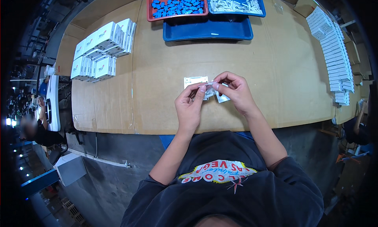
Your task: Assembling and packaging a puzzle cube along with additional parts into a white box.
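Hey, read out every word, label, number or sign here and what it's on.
Dark shirt: large red and blue lettering on the front; wording not copied.
White boxes at left: small print beside a reddish mark; too small to read.
White stack at right: marks too small to read.
Clear packet: none I can make out.

Rocking a faded black T-shirt [252,201], with loose short sleeves [301,185] ending around the elbows. Got a big sign-shaped graphic [218,172] across the chest, pale grey with a yellow edge, chunky red capitals and some blue script. Also sporting white discs [191,179] behind the letters at the left, plus a spiky reddish star outline [237,183] on the near side. Bare forearms [264,134], bare left hand [189,107] and right hand [239,94].
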The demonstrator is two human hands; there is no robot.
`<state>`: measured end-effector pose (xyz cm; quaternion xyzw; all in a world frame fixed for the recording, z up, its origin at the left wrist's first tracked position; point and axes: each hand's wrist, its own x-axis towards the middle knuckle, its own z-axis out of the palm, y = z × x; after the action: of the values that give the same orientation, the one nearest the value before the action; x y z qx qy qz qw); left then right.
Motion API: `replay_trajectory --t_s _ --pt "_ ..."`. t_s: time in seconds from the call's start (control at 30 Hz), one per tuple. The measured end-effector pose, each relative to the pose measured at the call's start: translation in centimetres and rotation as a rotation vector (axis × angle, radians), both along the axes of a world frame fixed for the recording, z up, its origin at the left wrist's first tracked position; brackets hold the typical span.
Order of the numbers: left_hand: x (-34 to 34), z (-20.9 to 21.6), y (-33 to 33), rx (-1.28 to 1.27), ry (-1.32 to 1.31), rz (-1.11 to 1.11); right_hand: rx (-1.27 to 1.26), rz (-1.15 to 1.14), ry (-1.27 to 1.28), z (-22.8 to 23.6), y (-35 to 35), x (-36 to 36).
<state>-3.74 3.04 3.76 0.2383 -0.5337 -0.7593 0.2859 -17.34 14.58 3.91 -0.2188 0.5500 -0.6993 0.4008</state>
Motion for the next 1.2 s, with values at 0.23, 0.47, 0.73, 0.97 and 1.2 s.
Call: replay_trajectory --t_s 0.23,0.47,0.73,0.97,1.2 --pt "0.0 -0.4 -0.3 -0.015 -0.036 -0.026 -0.011 -0.021 0.027 0.0 -0.2 0.1" --pt "0.1 -0.2 0.0 -0.012 -0.032 -0.012 -0.075 -0.020 0.003 -0.5 -0.3 0.4" --pt "0.2 -0.4 0.1 -0.046 -0.034 -0.007 -0.148 -0.006 0.101 -1.2 -0.2 0.3" --pt "0.2 -0.4 0.0 -0.096 -0.022 0.019 -0.119 -0.017 0.058 -1.1 -0.6 1.0" --pt "0.2 -0.4 0.0 -0.057 0.035 -0.045 -0.185 0.009 0.093 -0.9 -0.8 0.9"
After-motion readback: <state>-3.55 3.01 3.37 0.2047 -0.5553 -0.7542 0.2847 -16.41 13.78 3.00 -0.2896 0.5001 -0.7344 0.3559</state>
